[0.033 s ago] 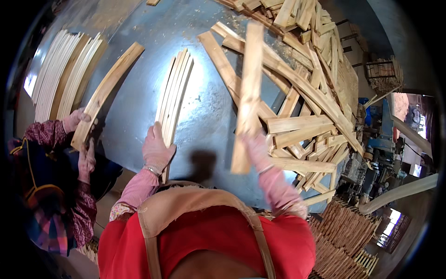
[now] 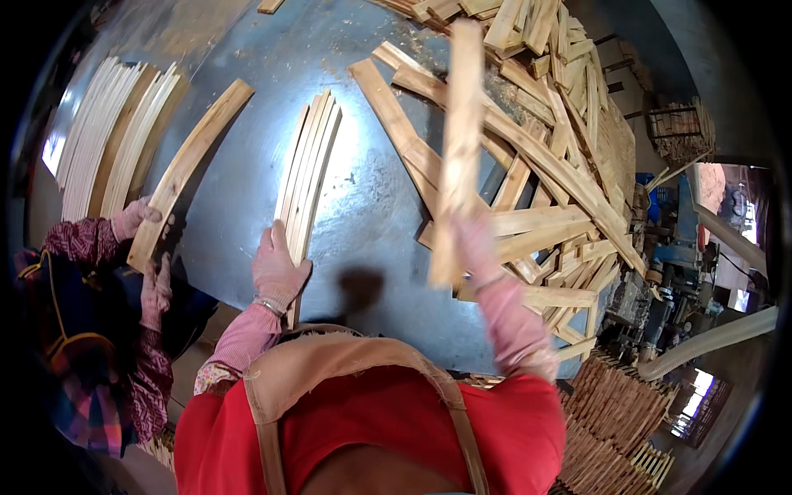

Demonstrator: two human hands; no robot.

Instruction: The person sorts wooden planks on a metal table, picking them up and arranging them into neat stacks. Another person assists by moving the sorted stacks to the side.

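Observation:
My left hand [image 2: 279, 268], in a pale pink glove, is closed around the near end of a few narrow wooden strips [image 2: 312, 177]. The strips stand on edge side by side on the grey metal table [image 2: 375, 318]. A longer wooden board [image 2: 462, 124] is held near its lower end by my right hand [image 2: 477, 247], also gloved. Motion blurs that hand and the board, which is raised upright in view over the left edge of a loose heap of boards [image 2: 540, 221].
At the left, a co-worker's gloved hands [image 2: 139, 219] are at a single board [image 2: 194, 157]. Beyond them stands a row of pale strips [image 2: 99, 140]. More wood pieces [image 2: 528, 25] lie at the far right. Machinery with a grey hose [image 2: 709, 342] and stacked strips [image 2: 615, 404] stand right of the table.
My right hand has moved the board a little right and away from me, toward the heap. My left hand stays on the strips. The co-worker's lower hand has shifted slightly.

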